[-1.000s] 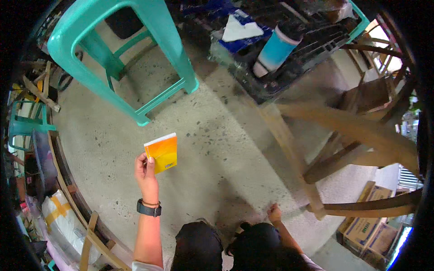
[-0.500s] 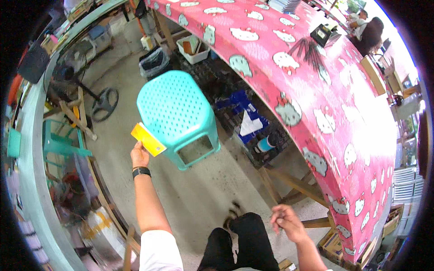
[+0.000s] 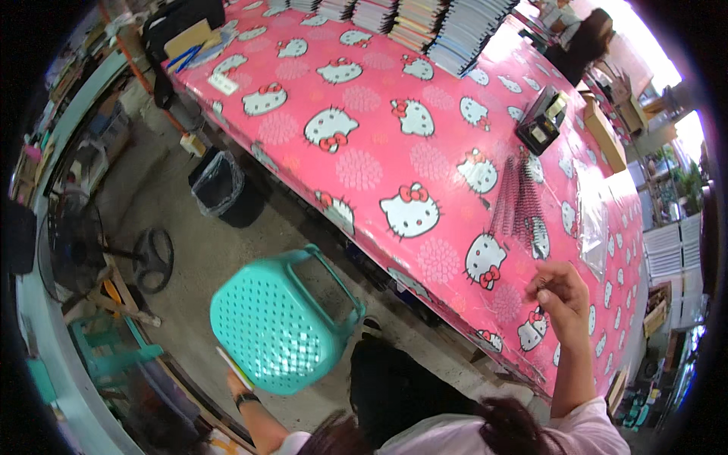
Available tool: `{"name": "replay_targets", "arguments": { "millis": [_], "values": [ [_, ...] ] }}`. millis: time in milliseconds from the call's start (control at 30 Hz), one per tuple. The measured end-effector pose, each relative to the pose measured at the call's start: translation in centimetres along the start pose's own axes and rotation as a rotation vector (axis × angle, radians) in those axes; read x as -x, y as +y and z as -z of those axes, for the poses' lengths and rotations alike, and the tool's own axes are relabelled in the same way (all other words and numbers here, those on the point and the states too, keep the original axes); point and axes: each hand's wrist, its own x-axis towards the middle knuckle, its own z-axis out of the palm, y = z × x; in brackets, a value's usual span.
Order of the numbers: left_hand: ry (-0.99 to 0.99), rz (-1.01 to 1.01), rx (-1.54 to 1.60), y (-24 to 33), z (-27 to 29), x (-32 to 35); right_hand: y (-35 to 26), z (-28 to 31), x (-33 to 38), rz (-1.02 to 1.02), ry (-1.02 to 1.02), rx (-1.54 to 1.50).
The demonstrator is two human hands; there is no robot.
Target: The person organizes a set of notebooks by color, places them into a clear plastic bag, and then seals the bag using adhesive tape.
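Note:
My left hand [image 3: 238,384], a dark band at its wrist, is closed on a thin yellow card [image 3: 234,367], seen nearly edge-on. That hand is right against the near left edge of a turquoise plastic stool [image 3: 277,326] with a perforated seat; whether it also grips the stool is hidden. The stool looks tilted, its legs pointing toward the table. Over the near right part of the pink-covered table [image 3: 360,168] is my right hand [image 3: 563,297], fingers curled to the thumb around something small I cannot make out. Beyond it lie several dark spiral binding coils [image 3: 517,201].
Stacks of spiral-bound books [image 3: 470,34] stand at the table's far side. A black tape dispenser [image 3: 542,121] is beyond the coils. On the floor are a lined black bin [image 3: 227,189] and a fan [image 3: 72,243]. Another person [image 3: 588,42] is at the far right.
My view has turned toward the table. My right hand has risen from beside my knee to over the tabletop. The stool now appears nearer and tilted, and the yellow card has turned edge-on.

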Motion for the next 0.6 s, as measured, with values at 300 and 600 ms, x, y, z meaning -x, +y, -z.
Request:
{"name": "replay_targets", "arguments": {
  "millis": [300,600],
  "values": [
    [0.263,-0.247,0.026,1.2,-4.1,-8.2,-0.8,-9.5,-13.2,0.209,0.025,0.33],
    [0.706,-0.41,-0.805,14.4,-14.5,-8.7,0.7,-17.9,-23.0,-0.095,-0.235,0.351]
  ]
}}
